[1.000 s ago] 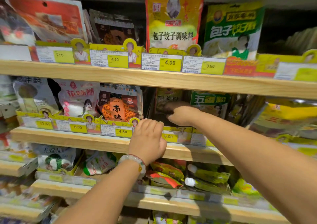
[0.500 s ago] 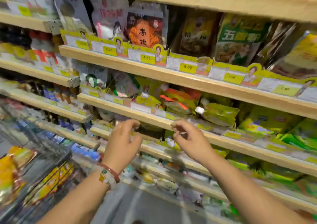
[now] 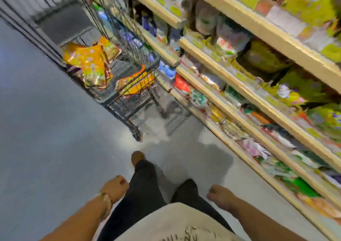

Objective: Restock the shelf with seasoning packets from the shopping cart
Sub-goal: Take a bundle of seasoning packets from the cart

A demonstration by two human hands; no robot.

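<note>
Two hands hang low w/ nothing in them: left hand (image 3: 115,186) loosely curled beside the left thigh, a pale bracelet (image 3: 105,200) at its wrist; right hand (image 3: 220,196) also loosely curled by the right thigh, fingers relaxed, no packet in either. Landmark = shopping cart (image 3: 132,96), which stands ahead of the person and off to the left, its far side right up against the shelf (image 3: 228,78). The seasoning packets (image 3: 88,61) lie inside the cart, orange-yellow, a heap toward the cart's far-left part, and another packet (image 3: 135,82) pressed against the cart's near wire wall. From both hands the packets lie forward and up-left in the head view, well apart; a step or two looks needed, judging by the leading foot (image 3: 137,157) pointing toward the cart's near corner. Left hand is on the cart side of the body, so prob. the nearer one for the reach; right hand is on the shelf side, farther from the cart. Heap's long axis seems to run along the cart's length, diagonal in frame, but heavy blur, can't be sure. Shelf runs beyond the cart on its right, rows of packets too smeared to read. Judgement: step in hand = heading to the cart for the next packets; reach goes over the cart's near rim, down into the basket.
</note>
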